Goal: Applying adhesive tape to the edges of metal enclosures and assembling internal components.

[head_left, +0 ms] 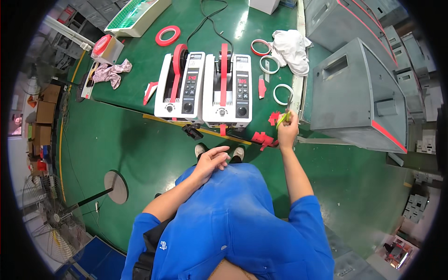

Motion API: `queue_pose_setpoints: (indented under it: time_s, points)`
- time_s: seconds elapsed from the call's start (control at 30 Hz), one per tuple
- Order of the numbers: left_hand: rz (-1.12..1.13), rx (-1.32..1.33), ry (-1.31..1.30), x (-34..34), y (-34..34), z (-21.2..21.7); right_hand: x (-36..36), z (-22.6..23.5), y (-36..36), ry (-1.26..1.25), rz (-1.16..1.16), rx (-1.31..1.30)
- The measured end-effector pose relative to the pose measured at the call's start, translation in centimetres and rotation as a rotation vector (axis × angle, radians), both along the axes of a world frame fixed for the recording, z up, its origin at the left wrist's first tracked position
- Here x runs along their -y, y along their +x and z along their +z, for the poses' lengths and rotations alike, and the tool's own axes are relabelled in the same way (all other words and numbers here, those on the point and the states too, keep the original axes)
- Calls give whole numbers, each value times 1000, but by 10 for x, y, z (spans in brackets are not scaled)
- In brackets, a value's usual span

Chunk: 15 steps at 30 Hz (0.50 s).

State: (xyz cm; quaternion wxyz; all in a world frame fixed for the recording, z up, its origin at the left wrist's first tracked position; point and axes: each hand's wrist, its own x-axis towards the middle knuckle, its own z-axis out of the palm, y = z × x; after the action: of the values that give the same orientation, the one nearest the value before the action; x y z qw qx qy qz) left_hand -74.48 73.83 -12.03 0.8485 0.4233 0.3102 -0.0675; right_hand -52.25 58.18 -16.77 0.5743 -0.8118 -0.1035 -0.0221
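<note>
Head view: right hand [288,129] is up at the counter [135,100] edge, fist curled around a small green-handled tool [283,119], probably scissors or tweezers, too small to tell. Tool's long axis runs roughly up and away from the body, tip toward the white tape ring [283,94]. Cut red tape pieces [263,139] lie just left of and below that fist, along the counter edge, right of the right-hand tape dispenser [227,90]. Left hand [211,161] rests loose and empty on the blue lap, fingers half spread, well apart from the counter. So the right hand is far nearer: red pieces are just beside it, dispenser outlet a short reach to its left.
</note>
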Motion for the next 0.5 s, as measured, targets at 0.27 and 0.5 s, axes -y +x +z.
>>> queue_pose_setpoints:
  time_s: [0.27,0.5]
  points:
    - [344,-17,-104,-16,-44,-32,7,-30,15,-188,-70,50]
    - [728,-59,-325,-26,-105,-72,41,-29,16,-588,-63,-19]
